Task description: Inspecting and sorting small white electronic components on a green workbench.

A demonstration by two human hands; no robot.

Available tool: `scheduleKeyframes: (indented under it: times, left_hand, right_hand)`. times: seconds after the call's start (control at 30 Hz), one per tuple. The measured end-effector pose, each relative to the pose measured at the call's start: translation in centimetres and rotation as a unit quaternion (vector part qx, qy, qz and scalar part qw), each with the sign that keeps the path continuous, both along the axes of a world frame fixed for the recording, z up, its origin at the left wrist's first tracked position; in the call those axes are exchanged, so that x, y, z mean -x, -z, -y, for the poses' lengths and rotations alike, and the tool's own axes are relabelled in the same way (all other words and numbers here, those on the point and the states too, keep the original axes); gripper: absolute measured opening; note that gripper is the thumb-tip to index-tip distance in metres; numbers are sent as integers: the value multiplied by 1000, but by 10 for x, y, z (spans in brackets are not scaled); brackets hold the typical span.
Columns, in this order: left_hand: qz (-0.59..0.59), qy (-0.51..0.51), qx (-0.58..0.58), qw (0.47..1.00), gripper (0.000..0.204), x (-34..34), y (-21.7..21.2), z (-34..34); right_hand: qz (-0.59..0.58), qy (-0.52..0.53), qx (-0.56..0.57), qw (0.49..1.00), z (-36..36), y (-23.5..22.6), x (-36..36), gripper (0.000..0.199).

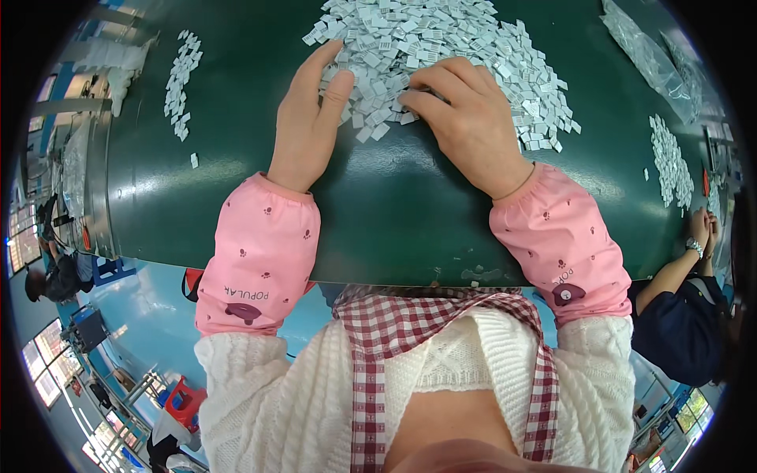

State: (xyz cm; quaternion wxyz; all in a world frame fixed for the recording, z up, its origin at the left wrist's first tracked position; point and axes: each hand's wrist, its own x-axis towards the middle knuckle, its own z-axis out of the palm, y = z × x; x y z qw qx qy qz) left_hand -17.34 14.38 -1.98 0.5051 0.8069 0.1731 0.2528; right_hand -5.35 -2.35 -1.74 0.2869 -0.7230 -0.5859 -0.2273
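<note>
Tags (441, 55), small pale grey rectangles, lie heaped in a broad pile on the far middle of the green table (394, 205), and both hands work at its near edge. Nearest the camera, pink sleeve covers (260, 260) wrap both forearms over a white knitted sweater, and a red-checked apron strap runs down the chest. The left hand (309, 118) lies flat on the table with fingers together and stretched forward, the fingertips reaching into the pile's near left edge and the thumb lying alongside, touching a few tags; it grips nothing that can be seen. The right hand (469, 118) is curled, knuckles up, fingertips bent down and pressed onto the tags at the near edge of the heap; whether a tag is pinched beneath them cannot be told. A few stray tags lie at the table's near rim. Further left, a narrow strip of tags (181, 83) lies apart from the heap, and to the right another smaller group (670, 162) lies near a co-worker's hands (700, 232). At the far right corner rests a crumpled clear plastic bag (650, 55); what it holds cannot be made out.
</note>
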Motion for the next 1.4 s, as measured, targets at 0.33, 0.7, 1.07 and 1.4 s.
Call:
scheduleKeyframes:
  times: [0.33, 0.7, 1.07, 1.4]
  left_hand:
    - [58, 45, -164, 984, 30, 9, -8, 6]
    - [-20, 173, 191, 966, 22, -14, -32, 86]
    - [-2, 167, 381, 910, 21, -27, -23, 86]
    - [-26, 161, 451, 878, 24, -19, -18, 80]
  right_hand:
    - [-63, 28, -34, 997, 41, -3, -30, 22]
    - [-647, -48, -141, 748, 69, -32, -4, 16]
    - [-665, -63, -145, 730, 74, -27, -14, 17]
    - [-699, -55, -97, 706, 67, -18, -13, 16]
